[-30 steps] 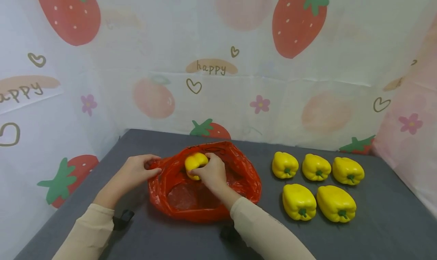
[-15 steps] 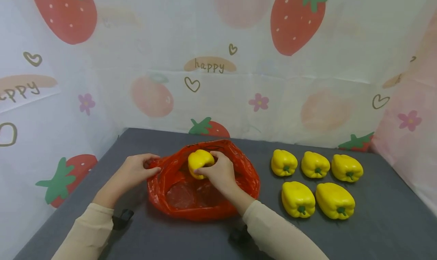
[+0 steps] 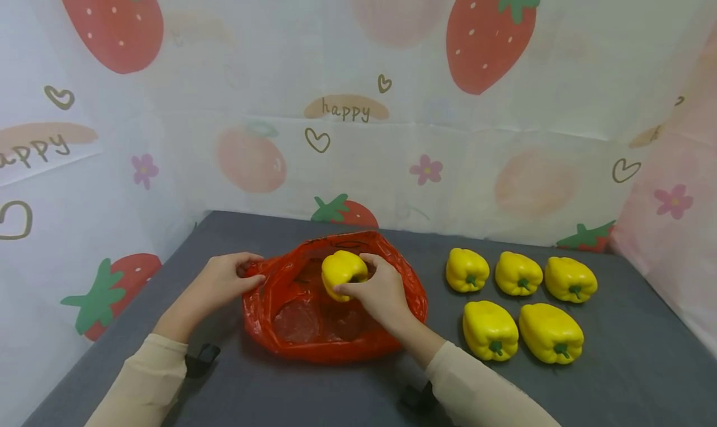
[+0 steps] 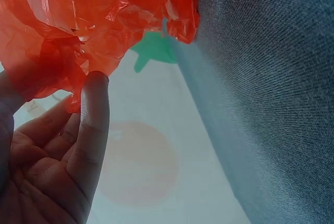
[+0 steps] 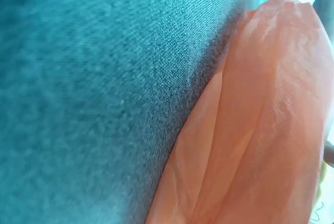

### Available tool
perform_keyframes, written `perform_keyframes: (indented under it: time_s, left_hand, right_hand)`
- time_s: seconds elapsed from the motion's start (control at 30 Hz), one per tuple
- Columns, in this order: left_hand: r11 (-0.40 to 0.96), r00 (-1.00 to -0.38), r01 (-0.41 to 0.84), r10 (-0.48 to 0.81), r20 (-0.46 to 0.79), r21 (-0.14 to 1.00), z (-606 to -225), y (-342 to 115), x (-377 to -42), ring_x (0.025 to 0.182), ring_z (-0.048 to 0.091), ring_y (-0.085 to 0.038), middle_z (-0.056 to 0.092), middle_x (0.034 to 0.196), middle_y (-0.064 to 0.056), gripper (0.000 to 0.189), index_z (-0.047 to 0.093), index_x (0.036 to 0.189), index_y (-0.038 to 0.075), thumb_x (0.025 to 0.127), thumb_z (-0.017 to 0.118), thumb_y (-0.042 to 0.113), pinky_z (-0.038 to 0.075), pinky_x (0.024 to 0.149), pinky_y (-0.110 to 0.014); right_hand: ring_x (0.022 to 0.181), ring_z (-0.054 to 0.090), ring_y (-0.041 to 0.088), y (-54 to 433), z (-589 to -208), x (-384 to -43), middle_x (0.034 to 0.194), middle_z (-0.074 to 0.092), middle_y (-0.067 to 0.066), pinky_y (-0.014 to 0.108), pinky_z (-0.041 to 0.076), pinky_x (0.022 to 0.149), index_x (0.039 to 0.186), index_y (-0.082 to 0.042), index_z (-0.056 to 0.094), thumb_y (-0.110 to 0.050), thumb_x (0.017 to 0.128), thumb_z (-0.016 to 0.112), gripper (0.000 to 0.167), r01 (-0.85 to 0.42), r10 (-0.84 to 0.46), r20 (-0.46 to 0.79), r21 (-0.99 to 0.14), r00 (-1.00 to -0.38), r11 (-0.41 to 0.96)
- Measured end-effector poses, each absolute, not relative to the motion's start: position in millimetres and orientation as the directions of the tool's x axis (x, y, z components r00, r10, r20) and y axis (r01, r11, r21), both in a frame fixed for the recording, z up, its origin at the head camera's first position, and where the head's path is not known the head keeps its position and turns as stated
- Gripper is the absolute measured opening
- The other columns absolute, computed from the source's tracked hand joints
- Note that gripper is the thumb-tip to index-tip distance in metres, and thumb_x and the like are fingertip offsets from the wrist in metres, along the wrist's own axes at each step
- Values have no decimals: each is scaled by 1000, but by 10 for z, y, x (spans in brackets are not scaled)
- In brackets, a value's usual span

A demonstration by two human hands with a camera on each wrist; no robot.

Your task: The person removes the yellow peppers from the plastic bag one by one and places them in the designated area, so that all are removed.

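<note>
A red plastic bag (image 3: 336,351) lies with its mouth spread wide on the grey table. My left hand (image 3: 226,280) pinches the bag's left rim between thumb and fingers; the left wrist view shows the crumpled plastic of the bag (image 4: 120,15) at the fingertips of my left hand (image 4: 57,166). Over the bag's opening, my right hand (image 3: 383,292) grips a yellow bell pepper (image 3: 340,271) from its right side. In the right wrist view the bag's wall (image 5: 255,125) covers nearly all of the hand and the pepper.
Several yellow bell peppers (image 3: 490,330) stand in two rows on the table (image 3: 426,377), right of the bag. A white curtain (image 3: 358,60) printed with strawberries hangs behind and at the sides of the table.
My right hand has drawn the yellow bell pepper rightward across the bag's mouth, away from the left rim. The left hand keeps its place on the bag.
</note>
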State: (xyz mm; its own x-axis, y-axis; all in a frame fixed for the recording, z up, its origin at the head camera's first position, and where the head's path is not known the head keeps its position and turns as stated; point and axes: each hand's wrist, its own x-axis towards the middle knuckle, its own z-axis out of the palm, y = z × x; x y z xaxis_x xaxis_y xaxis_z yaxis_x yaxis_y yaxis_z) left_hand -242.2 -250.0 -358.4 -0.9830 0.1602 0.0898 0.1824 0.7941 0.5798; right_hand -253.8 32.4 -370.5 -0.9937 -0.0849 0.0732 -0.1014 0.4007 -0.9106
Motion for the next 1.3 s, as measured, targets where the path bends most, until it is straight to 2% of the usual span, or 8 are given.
perform_keyframes:
  time_s: [0.6, 1.13, 1.3]
  left_hand:
    - [789, -984, 178, 158, 86, 588, -3576, -2485, -2406, 83, 63, -18, 71, 101, -13, 42, 61, 129, -2, 94, 67, 20, 57, 68, -31]
    - [787, -985, 172, 150, 87, 593, -3575, -2485, -2386, 83, 63, -18, 71, 101, -13, 42, 61, 129, -2, 94, 67, 20, 57, 68, -31]
    - [783, -984, 178, 155, 91, 596, -3578, -2492, -2398, 82, 62, -17, 71, 99, -12, 42, 61, 129, -2, 94, 67, 20, 56, 67, -30]
  right_hand:
    - [116, 59, 27, 698, -3597, -2422, 138, 59, 12, 44, 53, 99, 140, -5, 53, -26, 77, 86, 74, -77, -68, 53, -909, -996, 410]
    - [130, 55, 34, 1028, -3483, -2330, 146, 53, 16, 46, 51, 103, 144, -6, 49, -25, 80, 84, 76, -71, -73, 45, -909, -996, 411]
    - [132, 52, 32, 1121, -3463, -2304, 146, 52, 15, 47, 49, 105, 144, -6, 48, -27, 80, 84, 77, -70, -60, 49, -905, -997, 420]
